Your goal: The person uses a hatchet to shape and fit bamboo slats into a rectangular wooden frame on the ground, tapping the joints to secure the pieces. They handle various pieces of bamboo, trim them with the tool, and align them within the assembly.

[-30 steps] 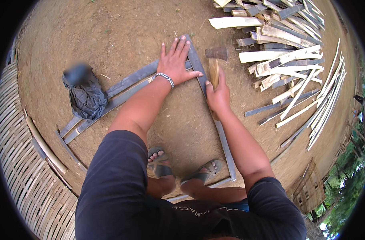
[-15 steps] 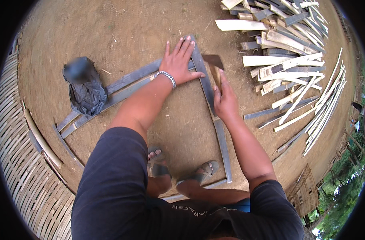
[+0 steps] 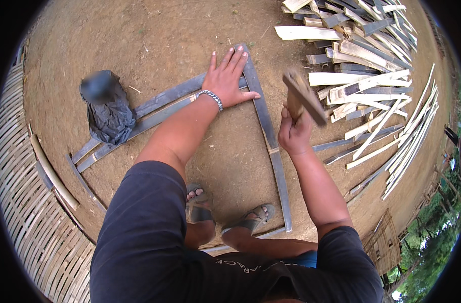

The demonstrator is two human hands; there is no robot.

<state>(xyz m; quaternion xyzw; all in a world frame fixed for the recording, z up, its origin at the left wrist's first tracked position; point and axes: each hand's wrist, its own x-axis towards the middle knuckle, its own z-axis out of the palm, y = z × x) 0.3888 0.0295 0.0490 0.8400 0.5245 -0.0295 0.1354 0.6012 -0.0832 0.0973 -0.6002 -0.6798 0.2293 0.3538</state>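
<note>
My left hand (image 3: 227, 76) lies flat with fingers spread across the far corner of a frame of dark split-bamboo slats on the ground. Beneath it, a long slat (image 3: 263, 113) runs from that corner toward my right foot, crossing the ends of two slats (image 3: 170, 95) that go off to the left. Gripped in my right hand (image 3: 295, 134) is a hammer (image 3: 306, 96) with a wooden handle and a long dark head. It is raised to the right of the corner, apart from the slats. Any fastener under my left hand is hidden.
A black plastic bag (image 3: 109, 121) sits on the left slats. Split bamboo pieces (image 3: 362, 60) are heaped at the far right, with thin pale strips (image 3: 412, 136) nearer. A woven bamboo panel (image 3: 33, 217) borders the left. My sandalled feet (image 3: 258, 214) stand inside the frame.
My right hand has lifted the hammer up and to the right, away from the corner, and its head has turned. My left hand and the slats stay in place.
</note>
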